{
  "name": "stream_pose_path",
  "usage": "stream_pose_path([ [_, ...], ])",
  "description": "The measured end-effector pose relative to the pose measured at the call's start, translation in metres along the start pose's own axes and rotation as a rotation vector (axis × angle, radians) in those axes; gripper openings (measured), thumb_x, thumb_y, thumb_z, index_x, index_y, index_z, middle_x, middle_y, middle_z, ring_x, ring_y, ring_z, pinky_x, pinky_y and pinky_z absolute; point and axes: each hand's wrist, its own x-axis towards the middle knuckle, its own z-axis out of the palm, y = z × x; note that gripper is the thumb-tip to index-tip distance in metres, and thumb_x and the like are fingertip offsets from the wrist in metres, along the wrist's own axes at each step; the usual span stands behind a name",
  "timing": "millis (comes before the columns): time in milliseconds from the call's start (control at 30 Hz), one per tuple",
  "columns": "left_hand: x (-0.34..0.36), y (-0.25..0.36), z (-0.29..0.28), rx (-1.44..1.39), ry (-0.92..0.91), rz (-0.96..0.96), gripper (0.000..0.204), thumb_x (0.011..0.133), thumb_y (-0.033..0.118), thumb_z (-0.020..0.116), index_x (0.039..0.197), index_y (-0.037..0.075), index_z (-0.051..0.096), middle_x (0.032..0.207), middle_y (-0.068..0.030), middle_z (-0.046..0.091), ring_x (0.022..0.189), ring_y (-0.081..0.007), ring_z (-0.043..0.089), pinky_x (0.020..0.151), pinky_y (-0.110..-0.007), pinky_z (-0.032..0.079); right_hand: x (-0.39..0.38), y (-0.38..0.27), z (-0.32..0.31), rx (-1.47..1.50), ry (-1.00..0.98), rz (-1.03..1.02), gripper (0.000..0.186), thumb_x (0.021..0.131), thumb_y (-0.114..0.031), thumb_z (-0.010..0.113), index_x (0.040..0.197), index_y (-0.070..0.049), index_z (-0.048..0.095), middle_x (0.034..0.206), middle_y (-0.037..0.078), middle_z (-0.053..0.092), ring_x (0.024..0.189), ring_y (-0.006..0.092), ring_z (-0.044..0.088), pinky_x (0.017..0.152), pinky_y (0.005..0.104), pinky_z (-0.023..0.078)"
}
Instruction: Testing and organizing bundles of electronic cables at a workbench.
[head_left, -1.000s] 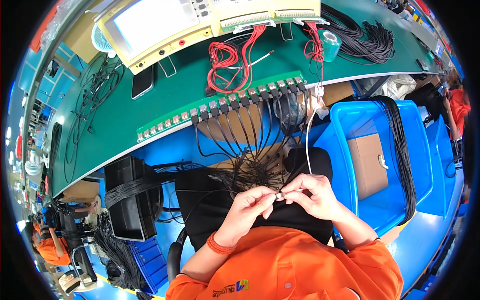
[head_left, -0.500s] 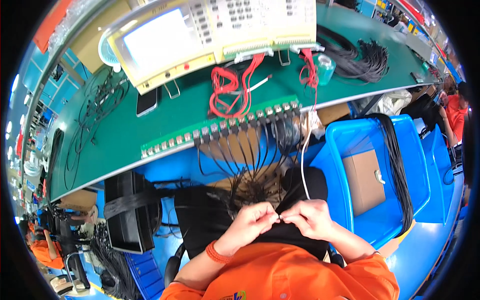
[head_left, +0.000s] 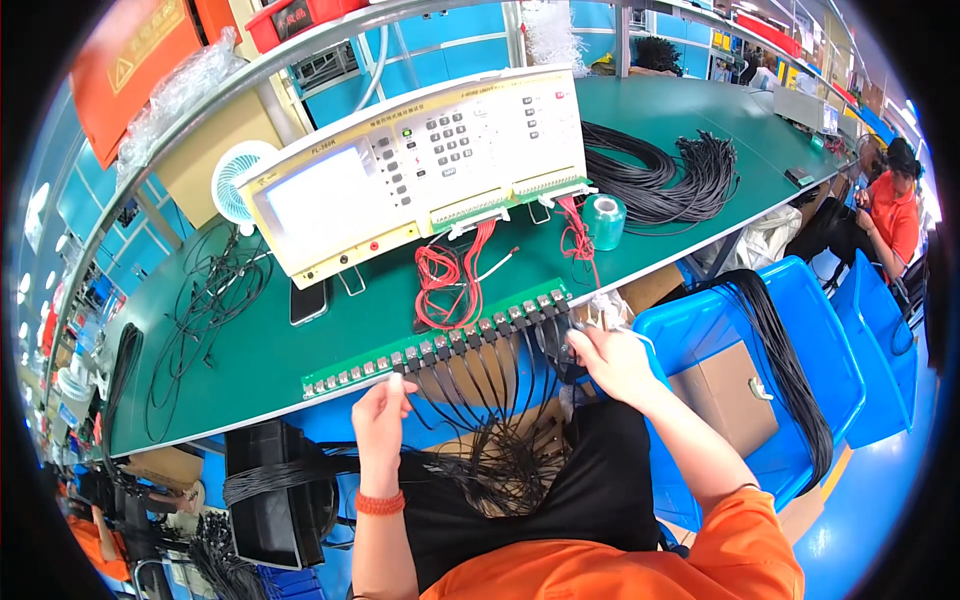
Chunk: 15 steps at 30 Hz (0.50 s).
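Note:
A long green circuit board [head_left: 440, 341] with a row of metal sockets lies along the table's near edge. Several black cable plugs [head_left: 458, 341] sit in its middle and right sockets, their cables hanging toward my lap. My left hand [head_left: 380, 418] is raised below the left end of the plugged row, thumb and forefinger pinched by a plug; what they grip is too small to make out. My right hand [head_left: 617, 363] reaches to the board's right end, thumb stretched toward the last plugs, fingers partly apart. A tangle of black cables [head_left: 505, 465] rests on my lap.
A cream tester [head_left: 415, 165] with red wires [head_left: 437, 280] stands behind the board. Green tape [head_left: 604, 222] and a black cable bundle [head_left: 660, 170] lie right of it. A blue bin [head_left: 800, 310] stands at right, a black bin [head_left: 262, 520] at left. Another person sits far right.
My hands have parted from their pinch together over my lap and risen to the board, left hand to its middle, right hand to its right end. The view has tilted up.

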Motion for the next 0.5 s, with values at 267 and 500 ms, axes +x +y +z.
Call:
stream_pose_path([
  [267, -0.006, 0.002, 0.007, -0.194, 0.006, -0.13, 0.029, 0.089, 0.02, 0.053, 0.065, 0.002, 0.054, 0.057, 0.0039, 0.044, 0.055, -0.0051, 0.037, 0.052, -0.021, 0.03, 0.016, -0.02, 0.004, 0.466, -0.036, 0.132, 0.042, 0.092, -0.032, 0.039, 0.077, -0.001, 0.065, 0.069, 0.009, 0.065, 0.066, 0.0175, 0.065, 0.066, 0.0277, 0.049],
  [500, -0.025, -0.008, 0.026, -0.364, 0.238, -0.101, 0.026, 0.094, 0.026, 0.046, 0.079, 0.004, 0.051, 0.062, 0.0049, 0.04, 0.052, -0.0031, 0.035, 0.046, -0.019, 0.027, 0.003, -0.024, 0.008, 0.486, -0.01, 0.219, 0.04, 0.094, -0.028, 0.041, 0.09, 0.005, 0.063, 0.073, 0.009, 0.066, 0.068, 0.0126, 0.062, 0.065, 0.026, 0.049],
])
